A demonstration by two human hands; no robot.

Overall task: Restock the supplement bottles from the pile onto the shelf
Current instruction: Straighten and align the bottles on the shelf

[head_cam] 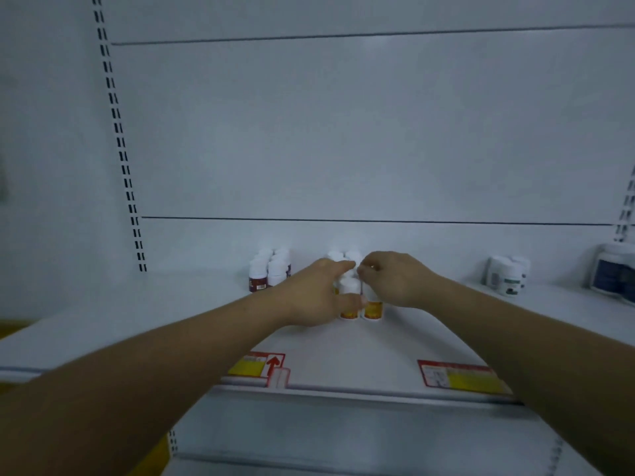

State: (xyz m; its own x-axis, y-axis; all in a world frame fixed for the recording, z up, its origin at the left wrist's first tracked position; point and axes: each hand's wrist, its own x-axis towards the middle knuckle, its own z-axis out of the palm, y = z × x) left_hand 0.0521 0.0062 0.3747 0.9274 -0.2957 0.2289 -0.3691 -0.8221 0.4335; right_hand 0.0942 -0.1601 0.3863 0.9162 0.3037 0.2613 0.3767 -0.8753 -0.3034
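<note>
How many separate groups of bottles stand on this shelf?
4: dark-red-label group left, orange-label group centre between both hands, green-label group right, dark-blue-label containers at the frame's right edge, maybe more beyond.

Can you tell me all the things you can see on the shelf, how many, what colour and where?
orange-label bottles: several, exact count hidden by the hands, white with orange labels, middle of the shelf.
red-label bottles: about six, white with dark red labels, left of the middle group.
green-label bottles: about three, white with green print, right side.
dark blue packs: count unclear, far right edge.
price tags: two, red and yellow, front edge.
shelf: one, white.
left hand: fingers curled round an orange-label bottle.
right hand: on the same group, grip unclear.
</note>
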